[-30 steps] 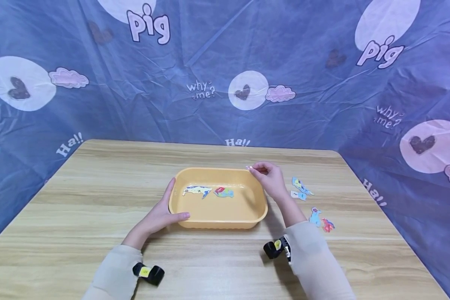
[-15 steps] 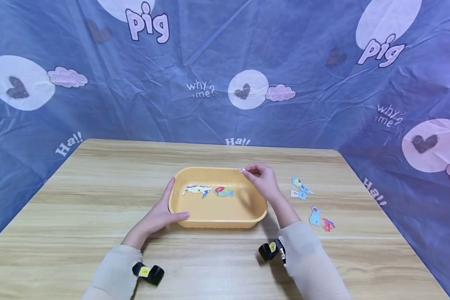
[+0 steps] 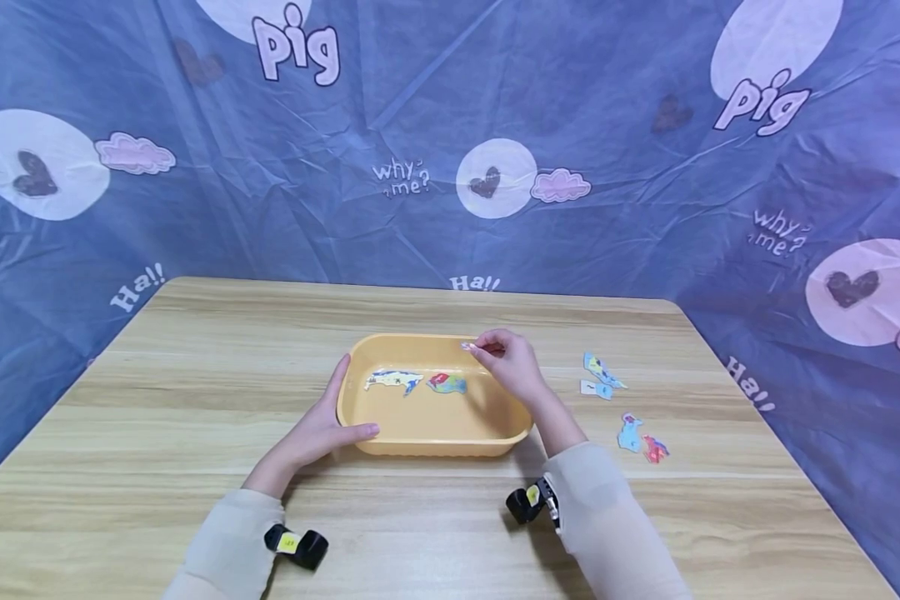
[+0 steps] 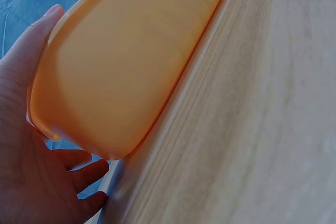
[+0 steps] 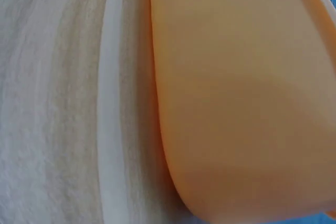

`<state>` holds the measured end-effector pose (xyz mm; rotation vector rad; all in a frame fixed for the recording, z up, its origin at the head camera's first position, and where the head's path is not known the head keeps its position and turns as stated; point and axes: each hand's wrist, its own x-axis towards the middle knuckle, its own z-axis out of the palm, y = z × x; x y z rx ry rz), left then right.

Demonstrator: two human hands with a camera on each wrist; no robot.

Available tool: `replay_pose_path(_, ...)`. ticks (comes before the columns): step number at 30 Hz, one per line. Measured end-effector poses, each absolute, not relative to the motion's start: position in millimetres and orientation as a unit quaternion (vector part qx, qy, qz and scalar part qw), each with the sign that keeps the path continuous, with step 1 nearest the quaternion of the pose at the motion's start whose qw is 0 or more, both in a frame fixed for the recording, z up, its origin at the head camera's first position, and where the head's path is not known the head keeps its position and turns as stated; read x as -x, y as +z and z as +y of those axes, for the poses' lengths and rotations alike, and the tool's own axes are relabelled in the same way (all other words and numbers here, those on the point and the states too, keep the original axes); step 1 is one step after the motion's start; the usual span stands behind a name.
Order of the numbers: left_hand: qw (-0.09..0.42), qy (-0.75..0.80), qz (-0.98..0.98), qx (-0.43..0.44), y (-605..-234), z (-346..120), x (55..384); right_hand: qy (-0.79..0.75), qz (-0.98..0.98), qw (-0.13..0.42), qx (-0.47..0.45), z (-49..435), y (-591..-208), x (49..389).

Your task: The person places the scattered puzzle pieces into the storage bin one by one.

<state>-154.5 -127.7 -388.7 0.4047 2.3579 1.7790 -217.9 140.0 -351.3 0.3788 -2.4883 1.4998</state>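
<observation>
An orange-yellow plastic basin (image 3: 435, 448) stands on the table, its outer wall (image 4: 121, 61) filling much of the left wrist view. My left hand (image 3: 315, 427) grips its left end, thumb over the near rim and fingers along the outside. Between the thumb and fingers of my right hand (image 3: 512, 367) is a small pale cutout piece (image 3: 467, 346), raised over the basin's far right part; its picture is too small to read. Flat inside lie a long white-and-blue cutout (image 3: 394, 381) and a red-and-green fish cutout (image 3: 447, 383). The right wrist view shows the basin wall (image 5: 236, 87) but no hand.
Right of the basin, several cutouts lie on the wooden table (image 3: 157, 400): a blue-and-yellow one (image 3: 603, 369), a white-and-blue one (image 3: 596, 389), a light blue one (image 3: 630, 434) and a red one (image 3: 656, 449). A blue printed cloth (image 3: 420, 100) hangs behind.
My right hand has moved left, carrying the pinched cutout from above the basin's far right corner to further in over it. The left hand and the basin stay put.
</observation>
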Motion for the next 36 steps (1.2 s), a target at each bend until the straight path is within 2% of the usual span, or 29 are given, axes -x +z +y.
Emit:
replay_pose_path(5,0.071,0.590,0.792,-0.141,-407,-132,163,0.502,-0.852,0.091,-0.120,141,-362,224)
replay_pose_path(36,0.071,0.592,0.791,-0.136,-407,-132,164,0.329,-0.935,0.072,-0.109,135,-371,224)
